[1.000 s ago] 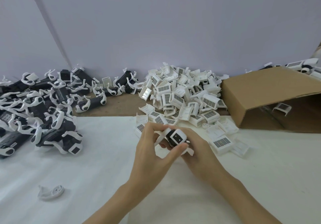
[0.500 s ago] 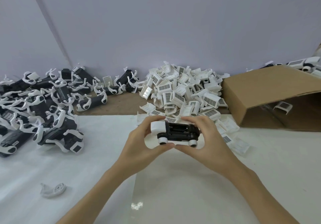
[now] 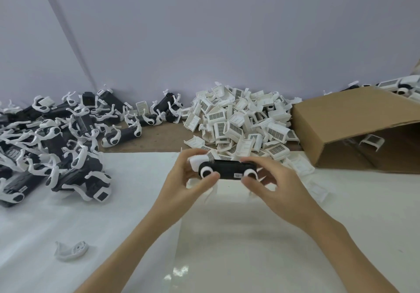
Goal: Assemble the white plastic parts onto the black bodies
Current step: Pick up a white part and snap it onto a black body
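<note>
A black body (image 3: pixel 227 170) with white wheel arches and a white part on its left end is held level above the white table (image 3: pixel 227 247), between both hands. My left hand (image 3: pixel 184 186) grips its left end, thumb under the front arch. My right hand (image 3: pixel 272 188) grips its right end, fingers over the top and thumb below. Behind it lies a heap of white plastic parts (image 3: pixel 241 120) with grilles. A pile of black bodies (image 3: pixel 56 142) with white arches covers the left of the table.
An open cardboard box (image 3: pixel 354 129) lies on its side at the right with a white part inside. A loose white arch piece (image 3: pixel 71 250) lies at the front left. A brown strip of table (image 3: pixel 159 140) runs along the wall.
The body was turned from end-on to sideways between my hands. In the last half second it tilted a little, so its side with a small label faces me.
</note>
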The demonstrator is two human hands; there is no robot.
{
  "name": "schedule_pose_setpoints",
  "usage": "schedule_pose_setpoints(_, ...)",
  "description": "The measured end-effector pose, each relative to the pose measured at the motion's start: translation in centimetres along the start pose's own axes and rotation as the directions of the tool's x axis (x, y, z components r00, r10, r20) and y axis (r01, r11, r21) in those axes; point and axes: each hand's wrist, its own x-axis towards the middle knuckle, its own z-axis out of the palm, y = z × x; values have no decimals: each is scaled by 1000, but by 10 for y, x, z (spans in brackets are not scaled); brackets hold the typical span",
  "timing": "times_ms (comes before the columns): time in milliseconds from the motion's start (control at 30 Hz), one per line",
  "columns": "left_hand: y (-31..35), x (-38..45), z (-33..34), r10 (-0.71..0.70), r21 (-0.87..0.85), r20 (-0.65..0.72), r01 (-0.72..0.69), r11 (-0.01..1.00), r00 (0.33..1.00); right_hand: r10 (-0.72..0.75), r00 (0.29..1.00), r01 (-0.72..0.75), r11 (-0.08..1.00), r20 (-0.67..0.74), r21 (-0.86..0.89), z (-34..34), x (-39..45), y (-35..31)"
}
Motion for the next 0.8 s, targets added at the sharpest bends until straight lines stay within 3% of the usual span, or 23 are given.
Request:
schedule_pose_setpoints(67, 2, -1, 7, -149, -71, 1, 148, 986, 989, 78, 997, -78, 993, -2, 85, 6, 0, -3)
schedule_pose_setpoints(200, 1, -4, 17, -220, -187, 15, 219, 958, 975, 187, 982, -189, 952, 32, 242, 18, 0, -7)
schedule_pose_setpoints(367, 5, -3, 14, -196, -172, -73, 181, 968, 978, 236, 964, -265, 895, 122, 360, 21, 0, -3)
schedule_pose_setpoints(500, 3, -4, 19, -156, -75, -177, 145, 987, 972, 280, 960, -268, 887, 24, 376, 29, -1, 1)
schedule_pose_setpoints(567, -1, -5, 23, -67, 18, -231, 73, 997, 971, 316, 947, -293, 920, -52, 261, 35, -2, 3)
schedule_pose_setpoints(667, -6, -8, 24, 261, 334, -278, -162, 929, 924, 423, 892, -400, 903, -161, 158, 37, -3, 1)
schedule_pose_setpoints(700, -7, -9, 24, 379, 454, -238, -242, 858, 894, 456, 883, -422, 875, -114, 238, 35, -2, -2)
schedule_pose_setpoints(800, -11, -7, 25, 616, 699, 42, -464, 545, 787, 426, 870, -488, 665, 250, 566, 30, -1, -14)
